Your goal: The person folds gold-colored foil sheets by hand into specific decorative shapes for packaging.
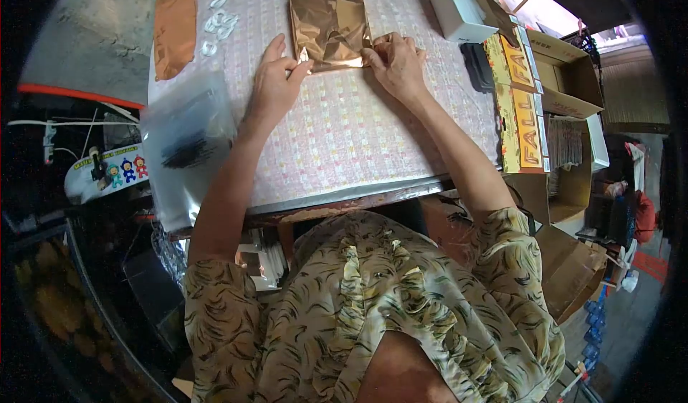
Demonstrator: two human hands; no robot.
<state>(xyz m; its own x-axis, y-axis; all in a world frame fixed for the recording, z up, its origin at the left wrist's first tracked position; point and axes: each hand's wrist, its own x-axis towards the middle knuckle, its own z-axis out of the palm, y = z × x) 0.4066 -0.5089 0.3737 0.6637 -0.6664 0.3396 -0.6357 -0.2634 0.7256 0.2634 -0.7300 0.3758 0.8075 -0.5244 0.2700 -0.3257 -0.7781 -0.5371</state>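
A shiny copper-coloured foil pouch (328, 22) lies flat on the checked tablecloth (344, 138), its near edge towards me. My left hand (276, 80) pinches the pouch's near left corner between thumb and fingers. Over at the near right corner, my right hand (394, 63) has its fingers curled on the edge. Both forearms reach out over the cloth from the patterned blouse below.
Another copper foil sheet (174, 27) and several small clear pieces (218, 23) lie at the far left. A clear plastic bag (188, 145) overhangs the table's left edge. A white box (462, 10), a dark flat object (476, 66) and open cardboard boxes (566, 80) stand at the right.
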